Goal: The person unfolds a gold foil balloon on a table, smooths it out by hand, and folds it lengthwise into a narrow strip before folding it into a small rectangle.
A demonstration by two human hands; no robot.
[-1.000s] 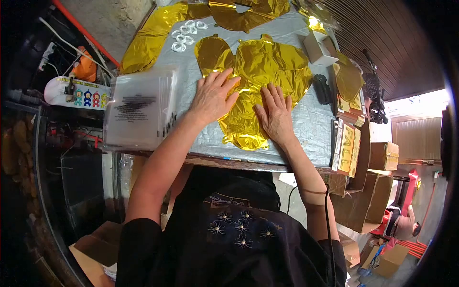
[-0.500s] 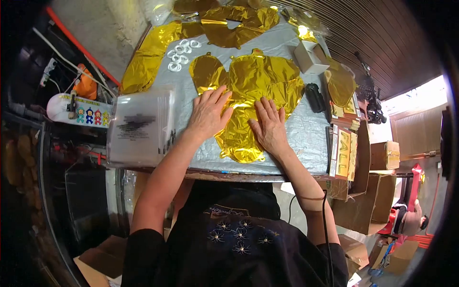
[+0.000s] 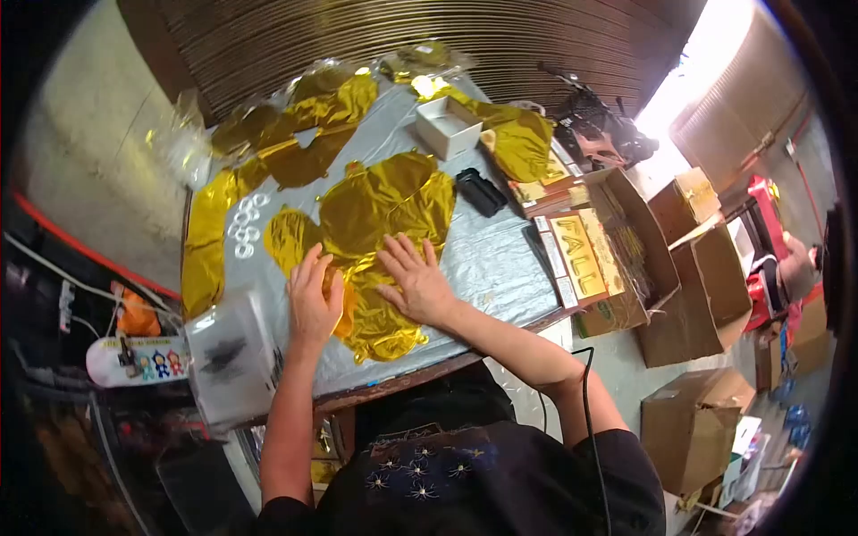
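A large flat gold foil balloon (image 3: pixel 375 210) with rounded lobes lies on the silver-covered table (image 3: pixel 500 286). My right hand (image 3: pixel 418 284) rests spread and palm down on its middle, fingers apart. On its left edge, beside the smaller lobe, is my left hand (image 3: pixel 313 299), with its fingers bent and slightly apart; nothing shows in its grasp. Coiled white rings (image 3: pixel 246 223) lie left of the foil. The foil's lower lobe (image 3: pixel 384 335) reaches toward the table's front edge.
More gold foil (image 3: pixel 207 241) lies along the left and back. A white box (image 3: pixel 449 127) and black case (image 3: pixel 480 192) sit behind right. Clear plastic bags (image 3: pixel 228 357) are stacked front left. Cardboard boxes (image 3: pixel 702 295) stand at the right; a person (image 3: pixel 791 268) is beyond.
The camera view has turned, so the table appears tilted. My left hand's fingers have bent more and it has shifted toward the foil's left edge. The right hand stays flat on the foil.
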